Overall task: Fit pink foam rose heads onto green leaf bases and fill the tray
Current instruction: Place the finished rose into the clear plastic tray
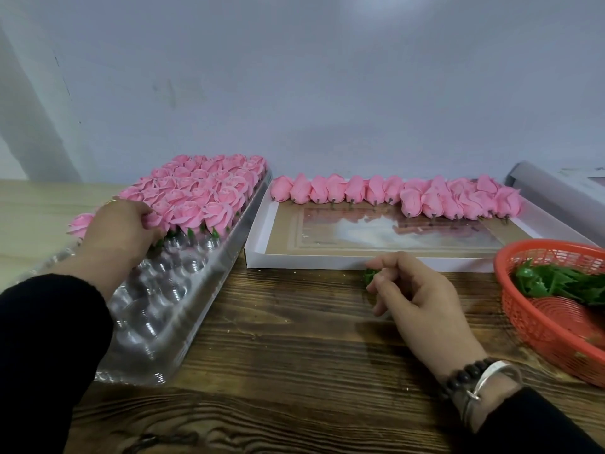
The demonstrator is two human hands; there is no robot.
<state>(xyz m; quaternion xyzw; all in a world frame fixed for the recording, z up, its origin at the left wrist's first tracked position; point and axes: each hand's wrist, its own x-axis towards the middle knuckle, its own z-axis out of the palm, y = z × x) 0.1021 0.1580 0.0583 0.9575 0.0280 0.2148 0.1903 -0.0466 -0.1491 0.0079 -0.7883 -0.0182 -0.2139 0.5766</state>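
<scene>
A clear plastic tray (pixel 170 306) with round cups lies at the left; its far half is packed with pink roses on green bases (pixel 209 188), its near cups are bare. My left hand (pixel 121 231) holds a pink rose (pixel 154 219) at the front row of those roses, fingers curled round it. My right hand (pixel 415 293) hovers over the wooden table and pinches a green leaf base (pixel 370 276) between fingertips. A white box lid (pixel 258 231) behind it carries a row of loose pink rose heads (pixel 393 193) along its far edge.
A red plastic basket (pixel 527 319) with several green leaf bases (pixel 563 281) stands at the right edge. One pink rose (pixel 80 224) lies left of the tray. A grey roll (pixel 550 188) lies at the back right. A pale wall rises close behind.
</scene>
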